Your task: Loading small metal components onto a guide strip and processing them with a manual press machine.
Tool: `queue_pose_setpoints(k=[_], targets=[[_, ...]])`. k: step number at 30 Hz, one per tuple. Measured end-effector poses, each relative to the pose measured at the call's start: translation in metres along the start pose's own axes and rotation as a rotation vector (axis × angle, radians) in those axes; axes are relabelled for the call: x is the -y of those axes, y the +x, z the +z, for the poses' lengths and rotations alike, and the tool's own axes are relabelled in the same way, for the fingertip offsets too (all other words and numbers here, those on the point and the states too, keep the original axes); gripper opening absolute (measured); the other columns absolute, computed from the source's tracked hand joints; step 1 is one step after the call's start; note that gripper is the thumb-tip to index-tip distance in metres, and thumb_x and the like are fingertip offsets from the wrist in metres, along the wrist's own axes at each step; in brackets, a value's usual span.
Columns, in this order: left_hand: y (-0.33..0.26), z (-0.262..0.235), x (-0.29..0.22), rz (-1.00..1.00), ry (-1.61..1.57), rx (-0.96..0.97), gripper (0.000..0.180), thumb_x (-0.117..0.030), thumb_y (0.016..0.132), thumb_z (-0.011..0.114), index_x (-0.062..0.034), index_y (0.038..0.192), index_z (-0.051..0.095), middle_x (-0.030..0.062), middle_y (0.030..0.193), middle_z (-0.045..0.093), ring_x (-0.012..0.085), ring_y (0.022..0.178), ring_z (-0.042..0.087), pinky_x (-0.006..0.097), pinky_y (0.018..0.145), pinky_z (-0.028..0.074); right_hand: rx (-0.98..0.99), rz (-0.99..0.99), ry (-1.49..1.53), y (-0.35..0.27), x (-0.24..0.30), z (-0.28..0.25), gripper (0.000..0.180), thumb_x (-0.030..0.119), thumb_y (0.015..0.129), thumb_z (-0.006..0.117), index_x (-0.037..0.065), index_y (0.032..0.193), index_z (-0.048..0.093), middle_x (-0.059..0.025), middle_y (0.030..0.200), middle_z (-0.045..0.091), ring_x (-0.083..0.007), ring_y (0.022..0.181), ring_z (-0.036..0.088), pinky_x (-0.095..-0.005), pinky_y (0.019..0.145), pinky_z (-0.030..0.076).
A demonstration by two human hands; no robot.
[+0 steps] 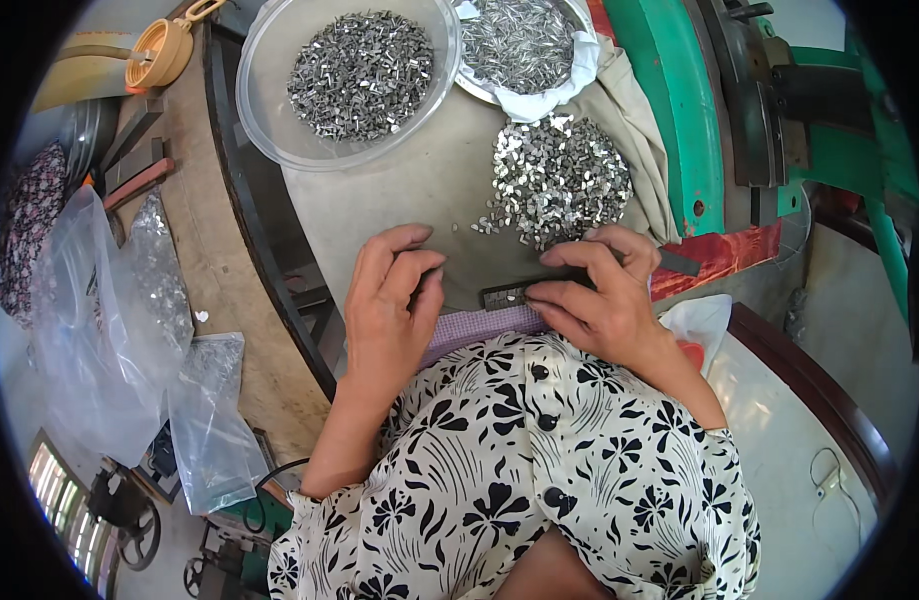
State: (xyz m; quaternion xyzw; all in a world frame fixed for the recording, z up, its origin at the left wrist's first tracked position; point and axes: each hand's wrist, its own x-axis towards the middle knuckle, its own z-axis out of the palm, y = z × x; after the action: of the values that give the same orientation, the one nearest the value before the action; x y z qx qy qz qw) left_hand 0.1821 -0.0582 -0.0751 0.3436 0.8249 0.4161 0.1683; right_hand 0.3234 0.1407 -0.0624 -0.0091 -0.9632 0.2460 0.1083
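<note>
A narrow dark bar [503, 297] with small metal pieces set in its top lies across the cloth close to my body. My right hand [610, 295] is bent over it, thumb and a finger at the bar; the palm hides its middle, and a dark end shows past the wrist. To its left, my left hand [388, 295] hovers with curled, parted fingers, and nothing shows between them. Beyond my right fingers sits a loose heap of small shiny metal pieces [560, 180], a few strayed toward its left edge.
A clear plastic tub [255, 120] of short metal pieces stands far left of the heap, beside a lined bowl [545, 105] of thin metal pins. Green machinery [680, 120] borders the right. On the left wooden table [205, 200] lie plastic bags [100, 330] and a reddish bar [140, 183].
</note>
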Motion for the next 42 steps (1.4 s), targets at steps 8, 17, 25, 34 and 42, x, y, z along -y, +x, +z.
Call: queue_pose_setpoints(k=[8,17,25,34,42], targets=[[0.008,0.002,-0.005,-0.08,-0.027,-0.077,0.019,0.008,0.079,0.068,-0.001,0.096,0.066,0.0152,0.114,0.061,0.0283,0.103,0.063,0.034,0.088,0.051,-0.032,-0.117,-0.078,0.006,0.01,0.011,0.011,0.02,0.068,0.072,0.016,0.077,0.068,0.0037,0.116,0.062,-0.0216,0.115,0.048,-0.0385,0.089,0.034],[0.024,0.006,-0.001,0.038,0.164,-0.005,0.02,0.003,0.076,0.074,-0.0046,0.094,0.071,0.011,0.111,0.058,0.0235,0.081,0.062,0.035,0.067,0.052,-0.055,0.022,-0.042,0.023,-0.007,0.009,0.014,0.02,0.067,0.078,0.017,0.075,0.068,0.0057,0.114,0.061,-0.0243,0.112,0.049,-0.0437,0.092,0.031],[0.024,0.009,-0.002,0.018,0.105,-0.079,0.018,0.001,0.075,0.076,-0.003,0.091,0.07,0.0104,0.105,0.058,0.0241,0.081,0.062,0.037,0.067,0.052,0.104,-0.04,-0.06,0.034,-0.016,-0.004,0.013,0.019,0.07,0.078,0.02,0.082,0.072,0.0055,0.118,0.061,-0.0271,0.117,0.046,-0.044,0.094,0.031],[0.025,0.016,-0.001,0.01,0.113,-0.129,0.017,0.001,0.075,0.076,-0.0011,0.088,0.066,0.0105,0.1,0.058,0.0284,0.085,0.061,0.039,0.07,0.051,0.085,0.005,-0.048,0.034,-0.014,-0.005,0.018,0.02,0.067,0.08,0.017,0.078,0.066,0.0055,0.116,0.062,-0.027,0.115,0.048,-0.0434,0.094,0.031],[0.024,0.016,-0.003,0.064,0.152,-0.129,0.017,0.0,0.075,0.075,-0.0032,0.09,0.066,0.0094,0.099,0.058,0.0284,0.086,0.059,0.039,0.071,0.05,0.067,-0.048,0.015,0.011,0.002,0.007,0.017,0.024,0.067,0.079,0.021,0.079,0.068,0.0075,0.114,0.063,-0.0262,0.114,0.046,-0.0425,0.094,0.029]])
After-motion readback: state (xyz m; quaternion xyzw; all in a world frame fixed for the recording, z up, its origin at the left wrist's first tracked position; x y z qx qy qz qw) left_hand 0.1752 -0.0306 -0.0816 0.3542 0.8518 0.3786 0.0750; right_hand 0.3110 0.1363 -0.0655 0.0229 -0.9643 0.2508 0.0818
